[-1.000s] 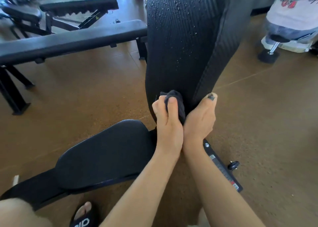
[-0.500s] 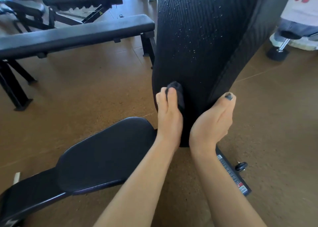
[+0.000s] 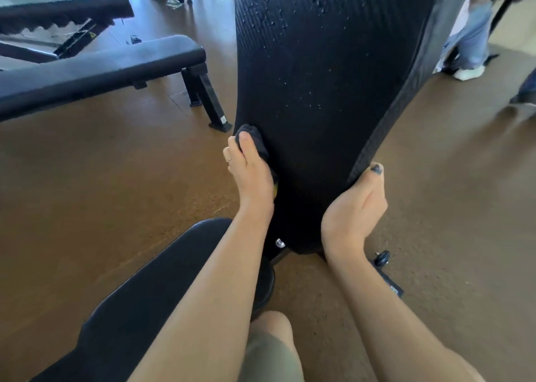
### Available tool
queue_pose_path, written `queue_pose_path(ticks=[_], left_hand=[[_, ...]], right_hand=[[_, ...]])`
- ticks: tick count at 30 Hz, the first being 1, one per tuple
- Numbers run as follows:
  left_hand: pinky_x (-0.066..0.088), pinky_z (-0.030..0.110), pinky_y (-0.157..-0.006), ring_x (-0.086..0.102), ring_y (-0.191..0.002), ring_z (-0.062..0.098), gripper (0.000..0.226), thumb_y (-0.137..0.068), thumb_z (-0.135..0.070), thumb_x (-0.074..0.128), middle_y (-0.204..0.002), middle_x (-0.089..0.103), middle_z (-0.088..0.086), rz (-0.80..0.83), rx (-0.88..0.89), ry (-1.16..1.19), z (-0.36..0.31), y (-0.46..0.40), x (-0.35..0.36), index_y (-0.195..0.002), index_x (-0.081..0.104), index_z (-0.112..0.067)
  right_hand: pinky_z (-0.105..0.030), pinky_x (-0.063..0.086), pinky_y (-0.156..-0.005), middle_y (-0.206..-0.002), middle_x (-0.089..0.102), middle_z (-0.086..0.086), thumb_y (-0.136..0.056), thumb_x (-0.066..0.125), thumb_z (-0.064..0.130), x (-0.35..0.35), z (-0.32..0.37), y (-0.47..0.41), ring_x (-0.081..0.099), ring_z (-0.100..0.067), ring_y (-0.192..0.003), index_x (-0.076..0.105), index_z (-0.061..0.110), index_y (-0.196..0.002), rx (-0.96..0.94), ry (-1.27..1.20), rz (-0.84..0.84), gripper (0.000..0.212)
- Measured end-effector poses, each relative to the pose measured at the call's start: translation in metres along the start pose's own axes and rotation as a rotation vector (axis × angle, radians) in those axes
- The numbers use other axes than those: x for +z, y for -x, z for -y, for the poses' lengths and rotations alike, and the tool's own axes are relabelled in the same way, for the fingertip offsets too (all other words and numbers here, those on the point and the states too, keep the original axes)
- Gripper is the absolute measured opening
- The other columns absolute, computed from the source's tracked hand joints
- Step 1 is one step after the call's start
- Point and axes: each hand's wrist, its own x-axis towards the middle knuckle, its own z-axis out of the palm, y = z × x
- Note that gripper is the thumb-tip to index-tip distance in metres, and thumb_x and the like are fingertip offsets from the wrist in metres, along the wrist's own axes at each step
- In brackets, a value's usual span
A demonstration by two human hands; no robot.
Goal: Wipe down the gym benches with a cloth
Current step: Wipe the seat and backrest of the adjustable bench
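Note:
The raised black backrest [image 3: 324,91] of the bench stands upright in front of me, ribbed and dotted with droplets on its upper half. My left hand [image 3: 249,175] presses a dark cloth [image 3: 253,141] against the backrest's lower left edge. My right hand [image 3: 355,210] grips the backrest's lower right edge, thumb on top. The bench's black seat pad [image 3: 162,289] lies below, under my left forearm.
A flat black bench [image 3: 95,68] stands to the left, another bench [image 3: 63,10] behind it. A person's legs in jeans [image 3: 470,42] stand at the right behind the backrest. More feet show at the top. An adjustment knob [image 3: 382,256] sticks out near the frame. Brown floor surrounds everything.
My left hand with the cloth slid to the backrest's left edge. My right hand moved right and lower along the right edge. The view came closer to the backrest.

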Motion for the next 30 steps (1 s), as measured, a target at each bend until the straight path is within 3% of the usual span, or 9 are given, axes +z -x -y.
queue_pose_path(ticks=[2,6,10,12,15,19,22,25,30], left_hand=[[0.038,0.038,-0.111,0.045,-0.115,0.0,0.031,-0.1,-0.058,0.031,-0.106,0.046,-0.043,0.096,0.042,0.051,0.001,0.024,0.001,-0.086,0.045,-0.082],[0.037,0.033,-0.08,0.047,-0.083,0.013,0.029,-0.1,-0.045,0.035,-0.08,0.046,-0.018,0.177,0.169,0.228,-0.001,0.083,0.008,-0.073,0.044,-0.039],[0.047,0.045,-0.088,0.05,-0.095,0.019,0.02,-0.1,-0.051,0.033,-0.093,0.046,-0.014,0.114,0.232,0.143,0.014,0.042,0.011,-0.085,0.046,-0.052],[0.045,0.04,-0.103,0.051,-0.105,0.011,0.02,-0.1,-0.057,0.03,-0.104,0.046,-0.023,0.039,0.066,0.164,0.024,-0.001,0.005,-0.095,0.047,-0.066],[0.032,0.043,-0.117,0.043,-0.117,0.008,0.026,-0.108,-0.051,0.029,-0.114,0.037,-0.029,0.046,-0.218,0.25,0.035,-0.044,-0.005,-0.118,0.053,-0.046],[0.035,0.031,-0.101,0.034,-0.126,0.01,0.032,-0.108,-0.052,0.028,-0.133,0.027,-0.019,0.093,-0.25,0.311,0.034,-0.025,-0.001,-0.136,0.038,-0.039],[0.04,0.018,-0.087,0.042,-0.121,0.006,0.015,-0.109,-0.046,0.035,-0.144,0.023,-0.01,0.082,-0.193,0.281,0.031,-0.003,-0.003,-0.119,0.031,-0.056],[0.039,0.03,-0.103,0.043,-0.126,0.011,0.021,-0.108,-0.05,0.03,-0.155,0.023,-0.004,0.064,-0.231,0.286,0.032,0.009,-0.004,-0.112,0.031,-0.07],[0.029,0.05,-0.12,0.032,-0.148,0.022,0.047,-0.105,-0.059,0.023,-0.165,0.023,-0.01,0.06,-0.394,0.347,0.031,-0.002,-0.001,-0.152,0.014,-0.06]], right_hand=[[-0.039,0.033,-0.069,-0.068,0.04,0.01,-0.098,0.02,0.041,0.001,0.002,0.001,0.035,-0.004,-0.059,0.033,0.027,-0.071,0.015,0.003,-0.039,0.032],[-0.047,0.035,-0.067,-0.059,0.044,0.017,-0.098,0.028,0.038,0.005,0.0,0.002,0.033,-0.007,-0.058,0.032,0.031,-0.066,0.037,-0.004,-0.092,0.033],[-0.029,0.035,-0.064,-0.064,0.044,0.016,-0.109,0.029,0.022,0.005,0.001,0.0,0.041,0.003,-0.054,0.034,0.026,-0.07,0.033,-0.045,-0.093,0.04],[-0.02,0.036,-0.062,-0.071,0.042,0.013,-0.112,0.027,0.019,0.006,0.001,0.001,0.044,0.009,-0.056,0.035,0.026,-0.071,0.044,-0.048,-0.094,0.042],[-0.015,0.034,-0.058,-0.071,0.042,0.011,-0.112,0.025,0.019,0.007,-0.003,0.0,0.042,0.009,-0.056,0.037,0.025,-0.072,0.015,-0.026,-0.124,0.043],[-0.013,0.034,-0.058,-0.07,0.041,0.011,-0.113,0.024,0.017,0.009,-0.008,-0.001,0.043,0.009,-0.058,0.038,0.026,-0.072,-0.014,-0.05,-0.121,0.044],[-0.011,0.036,-0.059,-0.07,0.04,0.011,-0.112,0.025,0.015,0.007,-0.006,0.001,0.045,0.01,-0.059,0.037,0.026,-0.072,-0.014,-0.04,-0.111,0.044],[-0.009,0.037,-0.062,-0.072,0.04,0.013,-0.112,0.026,0.013,0.005,-0.004,0.0,0.046,0.012,-0.06,0.036,0.027,-0.073,-0.002,-0.052,-0.082,0.042],[-0.006,0.038,-0.064,-0.074,0.042,0.012,-0.112,0.026,0.014,0.006,-0.002,0.001,0.047,0.013,-0.062,0.039,0.025,-0.075,0.013,-0.065,-0.076,0.04]])
